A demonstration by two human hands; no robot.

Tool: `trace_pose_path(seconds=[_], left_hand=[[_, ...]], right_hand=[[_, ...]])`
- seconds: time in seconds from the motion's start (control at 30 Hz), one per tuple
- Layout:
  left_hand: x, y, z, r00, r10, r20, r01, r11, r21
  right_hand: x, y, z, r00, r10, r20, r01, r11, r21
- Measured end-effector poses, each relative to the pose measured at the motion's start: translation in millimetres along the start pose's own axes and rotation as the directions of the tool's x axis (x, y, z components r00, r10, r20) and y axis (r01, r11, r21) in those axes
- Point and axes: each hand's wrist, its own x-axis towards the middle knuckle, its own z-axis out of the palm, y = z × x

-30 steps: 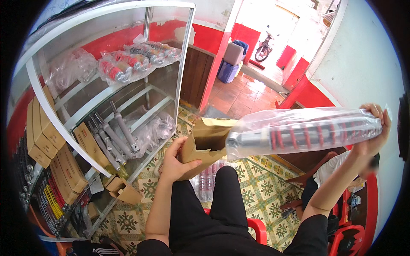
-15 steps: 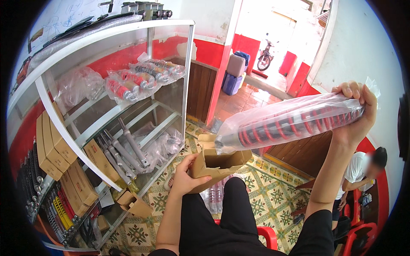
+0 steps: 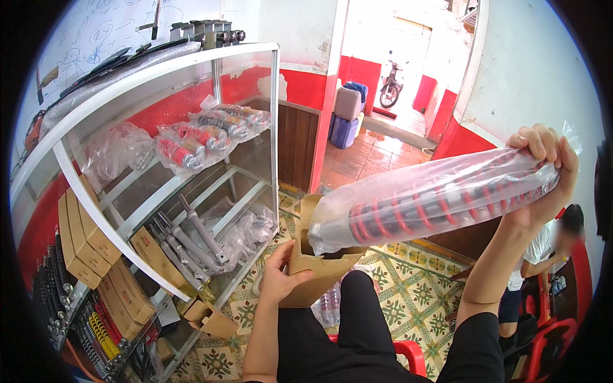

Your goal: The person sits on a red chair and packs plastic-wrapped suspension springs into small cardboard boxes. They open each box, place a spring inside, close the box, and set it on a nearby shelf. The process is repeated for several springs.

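My right hand (image 3: 546,167) is raised at the right and closed round the upper end of a bagged shock absorber (image 3: 424,210). Its red coil spring and dark body show through the cloudy plastic. The bag slants down to the left, and its lower end is at the mouth of a cardboard box (image 3: 324,281), covering part of the opening. My left hand (image 3: 281,276) grips the side of this box above my lap, thumb on the near face. One box flap stands up at the back. How far the bag's end reaches inside is hard to see.
A white-framed shelf (image 3: 276,127) at the left bears bagged shock absorbers (image 3: 191,137), grey fork tubes (image 3: 203,230) and long cardboard boxes (image 3: 121,287). Bagged parts (image 3: 329,305) lie on the tiled floor beyond my knees. A person (image 3: 533,255) sits at the right near red chairs (image 3: 543,348).
My right hand has moved slightly right and down with the bagged shock absorber. The bag's lower end has dropped to the box mouth. My left hand still holds the box, now tilted more upright.
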Motion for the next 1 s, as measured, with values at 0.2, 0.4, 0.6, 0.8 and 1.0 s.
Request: trace_pose_path(seconds=[0.2,0.4,0.6,0.8,1.0], left_hand=[[-6,16,-3,0.985,0.049,0.167,-0.033,0.995,-0.095],[-9,17,9,0.987,-0.022,0.160,0.044,0.990,-0.134],[-9,28,12,0.996,0.003,0.094,0.012,0.987,-0.158],[-8,22,9,0.992,0.105,0.070,-0.102,0.994,-0.042],[-8,28,23,0.985,0.165,-0.054,-0.167,0.986,-0.029]], right_hand=[[-3,9,-1,0.996,0.089,-0.029,-0.085,0.990,0.113],[-9,29,6,0.990,0.132,-0.043,-0.129,0.990,0.060],[-15,66,17,0.951,0.289,-0.109,-0.284,0.957,0.062],[-29,98,27,0.900,0.421,-0.111,-0.409,0.905,0.114],[-43,138,40,0.904,0.427,-0.030,-0.426,0.904,0.041]])
